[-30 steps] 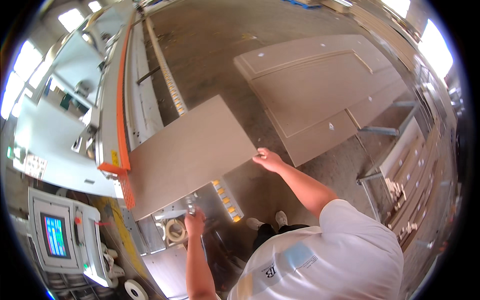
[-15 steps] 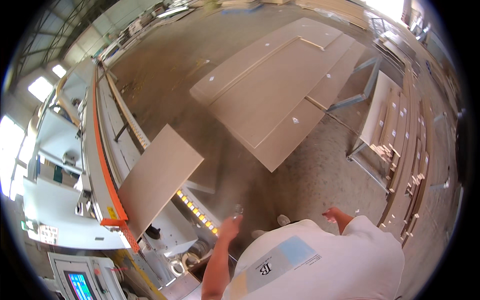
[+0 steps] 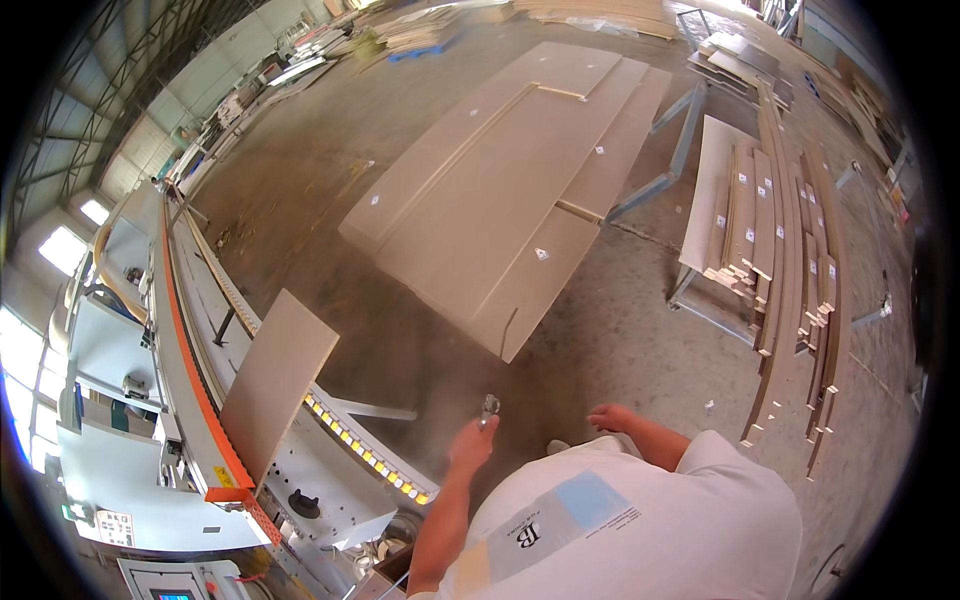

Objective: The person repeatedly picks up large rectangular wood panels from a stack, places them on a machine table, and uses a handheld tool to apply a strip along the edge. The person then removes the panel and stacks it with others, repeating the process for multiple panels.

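Below the stacked panels, my left hand [image 3: 470,446] is closed around a small silver metal tool [image 3: 489,408] whose exact kind I cannot make out. My right hand [image 3: 612,418] is held out in front of my body, its fingers loosely extended with nothing visible in them. A brown rectangular panel [image 3: 278,385] lies on the machine to my left, one edge against the orange strip [image 3: 190,345] and the other over a row of yellow and white rollers [image 3: 365,452]. Neither hand touches this panel.
Large brown panels [image 3: 480,210] lie stacked ahead, beside a grey metal frame [image 3: 685,150]. Narrow strips [image 3: 765,215] rest on a rack at the right, some jutting toward me. A control box [image 3: 185,580] stands at lower left, and a white support bar [image 3: 375,410] sticks out from the machine.
My view has turned right and forward, so the scene shifts left. The panel lies slightly farther along the machine. My right hand has come inward; my left still holds the metal tool.
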Action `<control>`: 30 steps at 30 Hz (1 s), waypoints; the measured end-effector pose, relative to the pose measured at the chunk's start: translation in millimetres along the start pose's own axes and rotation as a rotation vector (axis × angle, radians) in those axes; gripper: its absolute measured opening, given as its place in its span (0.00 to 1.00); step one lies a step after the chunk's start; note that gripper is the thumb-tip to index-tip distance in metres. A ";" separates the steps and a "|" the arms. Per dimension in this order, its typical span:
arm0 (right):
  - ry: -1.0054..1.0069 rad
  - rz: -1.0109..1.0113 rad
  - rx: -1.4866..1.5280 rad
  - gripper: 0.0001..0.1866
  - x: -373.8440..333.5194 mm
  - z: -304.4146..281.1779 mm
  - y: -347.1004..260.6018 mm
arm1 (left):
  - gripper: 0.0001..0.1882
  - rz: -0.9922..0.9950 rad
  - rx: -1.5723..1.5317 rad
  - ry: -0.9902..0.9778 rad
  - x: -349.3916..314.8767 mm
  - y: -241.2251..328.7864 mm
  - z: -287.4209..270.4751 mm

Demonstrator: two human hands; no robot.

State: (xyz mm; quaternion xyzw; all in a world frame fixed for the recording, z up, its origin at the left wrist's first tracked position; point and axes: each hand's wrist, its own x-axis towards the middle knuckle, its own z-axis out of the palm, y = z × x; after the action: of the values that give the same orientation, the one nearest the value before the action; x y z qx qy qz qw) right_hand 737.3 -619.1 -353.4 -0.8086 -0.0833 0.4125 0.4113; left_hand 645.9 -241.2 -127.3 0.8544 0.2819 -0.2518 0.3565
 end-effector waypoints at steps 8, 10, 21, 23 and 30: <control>-0.006 0.216 0.168 0.21 -5.1 -22.9 28.4 | 0.32 -0.002 0.001 -0.001 -8.5 10.4 30.8; -0.027 0.295 0.138 0.18 -1.7 -26.4 64.3 | 0.32 0.015 0.028 -0.007 -22.3 22.6 30.2; -0.095 0.322 -0.114 0.19 18.0 -8.9 70.9 | 0.32 0.111 0.097 0.006 -26.7 -7.6 37.4; -0.064 0.305 -0.074 0.20 30.1 -5.2 72.9 | 0.32 0.132 0.098 -0.004 -30.4 -3.4 33.7; -0.061 0.119 -0.224 0.22 31.9 23.0 -17.7 | 0.30 0.171 0.063 0.007 -33.3 -37.2 18.6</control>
State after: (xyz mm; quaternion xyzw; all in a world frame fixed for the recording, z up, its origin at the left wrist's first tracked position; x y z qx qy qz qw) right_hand 744.6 -578.8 -366.9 -0.8401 -0.0930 0.4486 0.2904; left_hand 593.2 -243.4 -135.2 0.8870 0.2011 -0.2262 0.3487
